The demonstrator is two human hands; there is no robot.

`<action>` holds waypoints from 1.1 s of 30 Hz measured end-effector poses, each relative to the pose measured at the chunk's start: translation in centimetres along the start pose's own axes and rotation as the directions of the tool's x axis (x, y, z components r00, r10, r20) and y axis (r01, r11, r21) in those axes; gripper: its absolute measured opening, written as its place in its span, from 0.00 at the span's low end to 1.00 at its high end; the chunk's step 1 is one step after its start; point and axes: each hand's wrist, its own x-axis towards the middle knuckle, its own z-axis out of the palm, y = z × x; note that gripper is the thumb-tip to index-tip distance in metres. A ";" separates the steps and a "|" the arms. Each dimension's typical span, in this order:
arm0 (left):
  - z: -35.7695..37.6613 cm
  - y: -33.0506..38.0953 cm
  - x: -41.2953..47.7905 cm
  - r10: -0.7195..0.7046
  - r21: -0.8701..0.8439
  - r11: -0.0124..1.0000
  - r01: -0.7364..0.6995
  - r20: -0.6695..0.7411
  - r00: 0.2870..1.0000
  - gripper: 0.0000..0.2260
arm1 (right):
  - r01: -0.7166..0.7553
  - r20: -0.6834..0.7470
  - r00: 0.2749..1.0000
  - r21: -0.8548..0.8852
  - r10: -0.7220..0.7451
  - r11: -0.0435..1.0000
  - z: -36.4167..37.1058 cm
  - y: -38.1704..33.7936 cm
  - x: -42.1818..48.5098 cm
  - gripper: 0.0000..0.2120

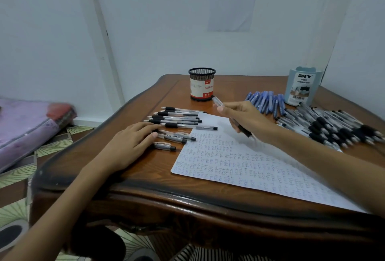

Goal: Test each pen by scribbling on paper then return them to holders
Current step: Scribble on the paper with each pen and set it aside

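Note:
My right hand grips a clear black-grip pen, its tip hanging just above the paper, which is covered in small scribbles. My left hand lies flat on the table with straight fingers resting on a row of black pens left of the sheet. A black mesh holder with a red-and-white label stands at the back. At the back right stands a pale blue desk organizer.
Blue pens lie fanned out beside the organizer. A large pile of black pens covers the right side of the wooden table. A purple wrapped bundle lies on the floor at the left. White walls close in behind.

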 end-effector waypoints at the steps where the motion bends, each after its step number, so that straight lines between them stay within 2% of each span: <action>1: 0.0 0.0 0.0 -0.001 0.000 1.000 0.001 -0.002 1.000 0.26 | 0.023 -0.010 1.000 -0.103 -0.024 0.994 -0.7 -0.2 0.1 0.15; 4: 0.0 0.1 0.0 0.000 -0.003 1.000 0.000 -0.014 1.000 0.19 | 0.054 -0.107 0.990 -0.339 -0.095 0.939 -3.4 -0.4 0.0 0.15; 6: 0.0 0.3 0.1 -0.001 -0.009 1.000 0.001 -0.012 1.000 0.19 | 0.031 -0.175 0.976 -0.489 -0.133 0.872 -5.6 0.0 -0.5 0.14; 9: -0.2 0.2 -0.1 -0.012 -0.028 1.000 0.013 0.012 1.000 0.23 | -0.101 -0.264 0.959 -0.662 -0.104 0.743 -8.9 1.6 -1.6 0.13; 12: -0.2 -0.1 0.0 -0.014 -0.039 0.999 0.015 0.028 1.000 0.29 | -0.293 -0.371 0.929 -0.726 0.005 0.622 -12.1 3.4 -2.6 0.16; 14: -0.1 -0.4 0.3 -0.016 -0.045 0.999 0.017 0.029 0.999 0.28 | -0.366 -0.413 0.909 -0.733 0.052 0.573 -13.3 3.9 -3.3 0.19; 21: 0.0 -0.9 0.6 -0.017 -0.040 0.999 0.017 0.020 1.000 0.27 | -0.392 -0.410 0.910 -0.803 0.060 0.448 -13.8 2.8 -4.2 0.18; 24: 0.1 -0.9 0.4 0.002 -0.055 0.998 -0.003 -0.015 1.000 0.27 | -0.379 -0.406 0.913 -0.818 0.032 0.432 -13.1 2.2 -3.8 0.17; 27: 0.0 -0.6 0.1 -0.003 -0.055 0.999 0.002 -0.025 1.000 0.28 | -0.317 -0.366 0.931 -0.823 -0.013 0.472 -11.5 1.2 -2.8 0.14; 33: -0.2 0.1 -0.2 0.002 -0.028 1.000 -0.003 -0.047 0.999 0.19 | -0.065 -0.143 0.986 -0.798 -0.083 0.600 -5.5 -1.5 0.5 0.09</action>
